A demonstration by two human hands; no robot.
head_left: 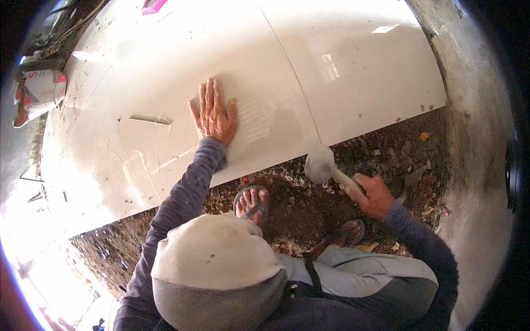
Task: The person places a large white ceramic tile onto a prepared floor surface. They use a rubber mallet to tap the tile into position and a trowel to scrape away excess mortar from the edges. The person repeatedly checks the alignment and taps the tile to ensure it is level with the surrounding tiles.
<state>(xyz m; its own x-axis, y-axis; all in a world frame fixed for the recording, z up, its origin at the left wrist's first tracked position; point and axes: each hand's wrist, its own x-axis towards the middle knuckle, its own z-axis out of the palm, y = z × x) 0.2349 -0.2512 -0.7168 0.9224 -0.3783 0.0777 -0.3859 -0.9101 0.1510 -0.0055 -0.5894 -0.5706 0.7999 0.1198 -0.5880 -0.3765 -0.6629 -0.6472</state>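
Observation:
Flat on a glossy cream floor tile point(265, 94) rests my left hand point(215, 116), its fingers stretched out and slightly spread. My right hand point(374, 194) is wrapped round the handle of a rubber mallet point(321, 164) with a pale, rounded head. The mallet's head is at the tile's near edge, close to the joint with the tile on the right; whether it touches cannot be made out. Left of my left hand, a thin stick point(149, 119) with loose string point(132, 157) lies on the tiles.
Rough dark soil point(381, 149) with debris runs along the tiles' near edge, under my sandalled feet point(252, 204). A torn white and red bag point(41, 94) stands at the far left. A pink object point(153, 6) shows at the top. On the right is a grey wall point(475, 138).

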